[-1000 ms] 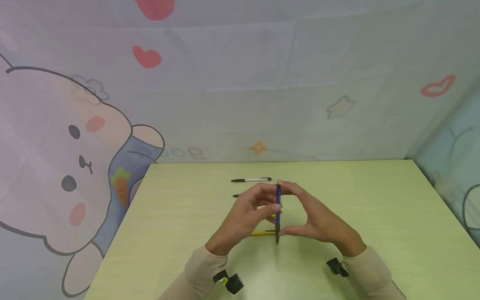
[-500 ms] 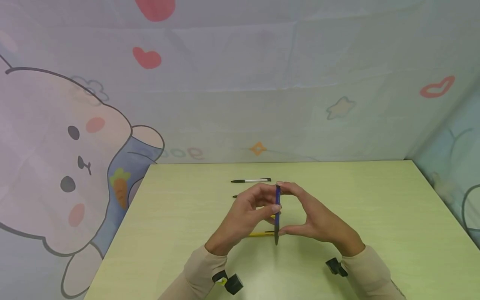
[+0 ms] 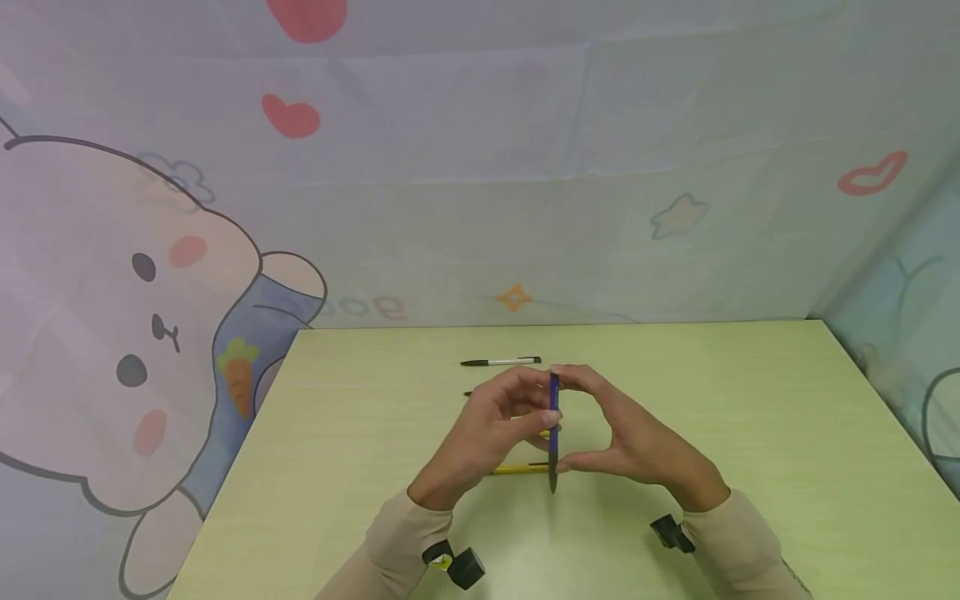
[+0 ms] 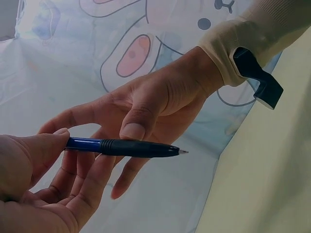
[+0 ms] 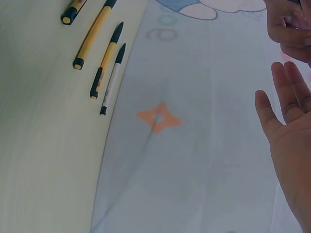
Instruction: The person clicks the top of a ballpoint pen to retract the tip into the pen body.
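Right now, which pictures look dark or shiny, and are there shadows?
Head view: brightest, with a pale shine on the table near the bottom middle and soft shadows below the left hand and right hand; left wrist view: dimmer, but the blue pen looks fairly sharp; right wrist view: dim too, yellow pens still fairly clear.

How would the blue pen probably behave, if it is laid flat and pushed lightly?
The blue pen would probably roll, since its barrel looks slim and rounded. It is likely stiff: held by the left hand, it looks straight with no sag. Fingers may slip less on the dark grip, which has ribs at one end.
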The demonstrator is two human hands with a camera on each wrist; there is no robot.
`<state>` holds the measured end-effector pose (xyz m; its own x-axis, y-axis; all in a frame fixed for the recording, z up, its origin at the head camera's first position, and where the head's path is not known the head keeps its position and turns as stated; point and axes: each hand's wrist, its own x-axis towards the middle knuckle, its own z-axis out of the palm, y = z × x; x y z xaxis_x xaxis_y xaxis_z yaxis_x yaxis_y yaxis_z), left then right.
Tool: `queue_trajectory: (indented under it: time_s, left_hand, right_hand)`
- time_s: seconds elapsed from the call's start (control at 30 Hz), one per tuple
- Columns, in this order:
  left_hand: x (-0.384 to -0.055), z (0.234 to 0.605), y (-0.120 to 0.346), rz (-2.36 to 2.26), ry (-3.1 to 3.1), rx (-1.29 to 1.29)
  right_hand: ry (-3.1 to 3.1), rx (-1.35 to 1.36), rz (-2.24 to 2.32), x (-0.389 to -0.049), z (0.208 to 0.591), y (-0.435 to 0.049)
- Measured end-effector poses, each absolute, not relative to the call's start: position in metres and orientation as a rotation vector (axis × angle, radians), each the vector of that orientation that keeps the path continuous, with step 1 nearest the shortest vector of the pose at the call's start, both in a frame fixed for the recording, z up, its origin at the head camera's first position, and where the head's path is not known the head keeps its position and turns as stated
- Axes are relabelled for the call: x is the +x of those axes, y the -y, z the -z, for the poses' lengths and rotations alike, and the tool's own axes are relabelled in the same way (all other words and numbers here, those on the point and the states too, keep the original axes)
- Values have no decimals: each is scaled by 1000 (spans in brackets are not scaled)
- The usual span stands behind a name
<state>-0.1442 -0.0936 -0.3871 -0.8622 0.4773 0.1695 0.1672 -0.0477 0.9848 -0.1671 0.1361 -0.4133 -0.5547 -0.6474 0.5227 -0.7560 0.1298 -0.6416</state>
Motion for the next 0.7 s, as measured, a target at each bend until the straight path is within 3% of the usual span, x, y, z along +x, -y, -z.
queue_trajectory:
  time_s: [0.7]
  left_hand:
    - [-145,386,99,-2014,-2005,652]
  right_hand:
    - [2243,1379,-1431,-165,412,-139]
